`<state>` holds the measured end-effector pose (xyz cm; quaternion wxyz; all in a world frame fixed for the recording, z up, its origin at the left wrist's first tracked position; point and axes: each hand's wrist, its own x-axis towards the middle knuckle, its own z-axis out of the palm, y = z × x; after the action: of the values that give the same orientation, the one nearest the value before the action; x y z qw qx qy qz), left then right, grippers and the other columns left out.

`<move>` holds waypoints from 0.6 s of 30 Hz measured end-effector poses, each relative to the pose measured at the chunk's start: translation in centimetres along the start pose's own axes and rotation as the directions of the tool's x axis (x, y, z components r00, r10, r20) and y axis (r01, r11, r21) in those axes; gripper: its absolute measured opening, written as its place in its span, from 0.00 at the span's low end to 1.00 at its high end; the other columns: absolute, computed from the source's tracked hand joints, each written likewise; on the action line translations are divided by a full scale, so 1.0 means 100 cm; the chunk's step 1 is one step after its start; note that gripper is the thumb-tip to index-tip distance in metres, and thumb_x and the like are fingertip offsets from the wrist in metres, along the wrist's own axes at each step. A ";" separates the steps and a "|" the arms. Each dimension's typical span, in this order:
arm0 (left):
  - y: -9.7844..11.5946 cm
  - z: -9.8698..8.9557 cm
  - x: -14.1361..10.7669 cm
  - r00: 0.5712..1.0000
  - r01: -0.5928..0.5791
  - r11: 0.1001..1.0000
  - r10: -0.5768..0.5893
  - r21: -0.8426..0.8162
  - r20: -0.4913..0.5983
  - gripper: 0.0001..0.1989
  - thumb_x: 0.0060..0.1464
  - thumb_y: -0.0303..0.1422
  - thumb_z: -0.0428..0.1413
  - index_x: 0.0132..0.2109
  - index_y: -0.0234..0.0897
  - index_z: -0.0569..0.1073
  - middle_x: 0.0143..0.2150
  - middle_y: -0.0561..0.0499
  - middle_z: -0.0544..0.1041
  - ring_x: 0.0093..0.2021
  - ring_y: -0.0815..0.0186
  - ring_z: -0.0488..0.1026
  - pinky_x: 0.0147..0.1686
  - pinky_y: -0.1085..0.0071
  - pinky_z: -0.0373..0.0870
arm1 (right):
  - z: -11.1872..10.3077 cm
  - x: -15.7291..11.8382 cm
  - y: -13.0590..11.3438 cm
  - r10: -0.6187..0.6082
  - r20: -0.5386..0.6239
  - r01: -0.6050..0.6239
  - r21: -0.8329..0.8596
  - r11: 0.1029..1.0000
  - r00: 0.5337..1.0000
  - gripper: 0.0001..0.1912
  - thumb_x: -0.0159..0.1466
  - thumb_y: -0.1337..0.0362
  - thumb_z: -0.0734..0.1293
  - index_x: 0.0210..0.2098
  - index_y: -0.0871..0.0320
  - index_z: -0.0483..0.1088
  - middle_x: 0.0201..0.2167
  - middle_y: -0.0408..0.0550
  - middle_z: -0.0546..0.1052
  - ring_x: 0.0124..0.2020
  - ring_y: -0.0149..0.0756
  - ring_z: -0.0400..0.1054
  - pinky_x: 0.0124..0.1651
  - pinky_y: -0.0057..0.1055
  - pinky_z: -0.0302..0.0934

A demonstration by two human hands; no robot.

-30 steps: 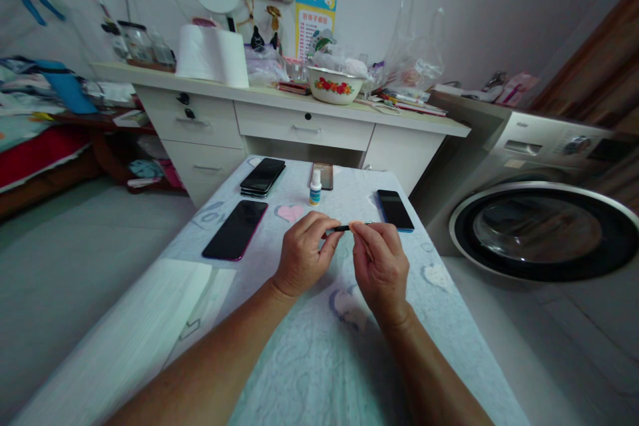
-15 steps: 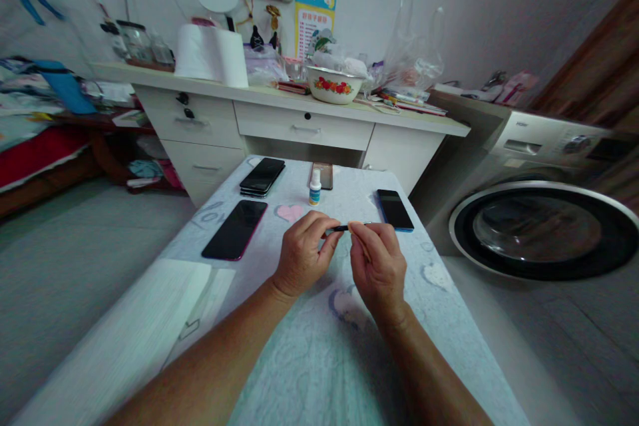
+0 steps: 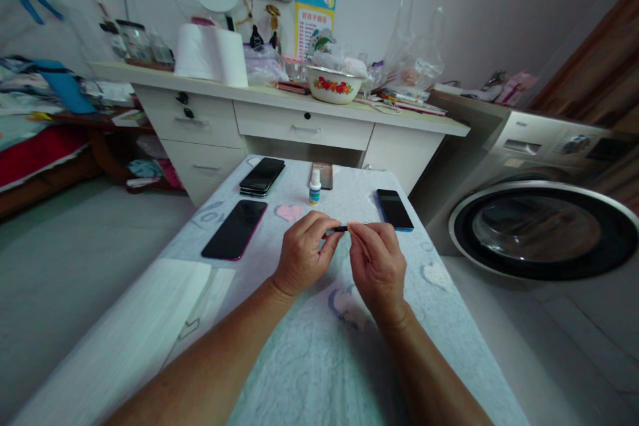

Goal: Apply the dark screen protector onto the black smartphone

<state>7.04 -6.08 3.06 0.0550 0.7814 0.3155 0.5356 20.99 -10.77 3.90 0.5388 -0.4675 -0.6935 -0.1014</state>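
Both hands meet above the cloth-covered table, pinching a thin black stick-like object (image 3: 340,228) held roughly level. My left hand (image 3: 305,249) closes thumb and forefinger on its left end. At its other end, the fingertips of my right hand (image 3: 377,263) grip it, and a small shiny bit shows just past them. Its exact kind is too small to make out. Beyond the hands stands a small white spray bottle (image 3: 315,188) with a blue and yellow label. A dark-screened phone (image 3: 396,210) with a blue edge lies near my right hand.
A larger phone (image 3: 235,229) with a pink edge lies left, before a stack of phones (image 3: 262,176). A brown-rimmed phone case (image 3: 324,176) is behind the bottle. A white desk (image 3: 304,126) bounds the far side; a washing machine (image 3: 549,200) stands right.
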 end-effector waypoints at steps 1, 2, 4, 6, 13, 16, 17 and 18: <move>0.000 0.000 0.000 1.000 -0.002 1.000 0.002 0.002 -0.001 0.04 0.59 0.30 0.53 0.41 0.36 0.71 0.35 0.49 0.73 0.34 0.67 0.70 0.35 0.71 0.69 | 0.000 0.000 0.000 0.003 0.000 -0.003 0.000 1.000 1.000 0.15 0.62 0.74 0.62 0.46 0.56 0.70 0.35 0.47 0.69 0.37 0.31 0.68 0.41 0.29 0.67; 0.000 0.000 0.000 1.000 -0.004 1.000 0.004 0.004 -0.002 0.04 0.58 0.30 0.53 0.41 0.36 0.71 0.35 0.49 0.73 0.34 0.67 0.70 0.34 0.71 0.69 | -0.001 0.000 0.000 0.005 -0.001 -0.005 0.000 1.000 1.000 0.14 0.62 0.74 0.62 0.46 0.56 0.70 0.35 0.47 0.69 0.37 0.31 0.68 0.42 0.29 0.67; 0.000 0.000 0.000 1.000 -0.009 1.000 0.009 0.008 -0.007 0.04 0.58 0.29 0.54 0.41 0.36 0.71 0.34 0.49 0.73 0.34 0.67 0.71 0.34 0.71 0.69 | -0.001 0.000 0.001 0.006 -0.003 -0.006 -0.002 1.000 1.000 0.14 0.62 0.74 0.62 0.46 0.56 0.71 0.35 0.47 0.69 0.37 0.31 0.68 0.41 0.29 0.67; 0.001 0.000 0.000 1.000 -0.011 1.000 0.011 0.010 -0.015 0.04 0.58 0.29 0.54 0.41 0.36 0.71 0.34 0.50 0.73 0.34 0.67 0.71 0.34 0.71 0.69 | -0.002 0.001 0.001 0.003 -0.005 -0.003 -0.009 1.000 1.000 0.14 0.62 0.74 0.62 0.46 0.56 0.71 0.35 0.47 0.69 0.36 0.31 0.68 0.41 0.29 0.67; 0.000 -0.001 0.000 1.000 -0.003 1.000 0.003 0.009 -0.010 0.04 0.58 0.29 0.54 0.40 0.34 0.72 0.34 0.49 0.73 0.34 0.67 0.71 0.35 0.70 0.69 | -0.004 0.002 0.003 0.016 -0.030 -0.018 -0.061 0.998 0.999 0.14 0.63 0.73 0.61 0.45 0.55 0.71 0.35 0.47 0.70 0.36 0.31 0.68 0.40 0.29 0.67; 0.000 -0.001 0.000 1.000 -0.006 1.000 0.006 0.011 -0.018 0.04 0.58 0.29 0.54 0.40 0.35 0.72 0.34 0.49 0.73 0.34 0.67 0.71 0.34 0.71 0.70 | -0.004 0.003 0.004 0.015 -0.040 -0.018 -0.072 0.997 0.999 0.13 0.63 0.72 0.62 0.45 0.56 0.71 0.34 0.46 0.70 0.35 0.31 0.68 0.39 0.29 0.66; -0.001 -0.001 0.000 1.000 -0.004 1.000 0.005 0.012 -0.017 0.04 0.58 0.29 0.54 0.40 0.36 0.72 0.34 0.49 0.73 0.34 0.67 0.71 0.34 0.71 0.70 | -0.005 0.004 0.005 0.013 -0.043 -0.016 -0.071 0.997 0.999 0.12 0.63 0.72 0.62 0.44 0.56 0.71 0.34 0.46 0.70 0.35 0.31 0.68 0.39 0.28 0.66; -0.001 -0.001 0.000 1.000 -0.003 1.000 0.003 0.012 -0.016 0.04 0.58 0.29 0.53 0.41 0.36 0.72 0.34 0.49 0.73 0.34 0.67 0.70 0.34 0.71 0.70 | -0.005 0.004 0.005 0.012 -0.047 -0.016 -0.070 0.997 0.999 0.12 0.63 0.72 0.62 0.44 0.57 0.71 0.34 0.46 0.70 0.35 0.31 0.68 0.39 0.28 0.66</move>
<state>6.92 -6.03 3.09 0.0468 0.7778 0.3182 0.5400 21.68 -10.62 4.26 0.5387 -0.4885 -0.6734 -0.1328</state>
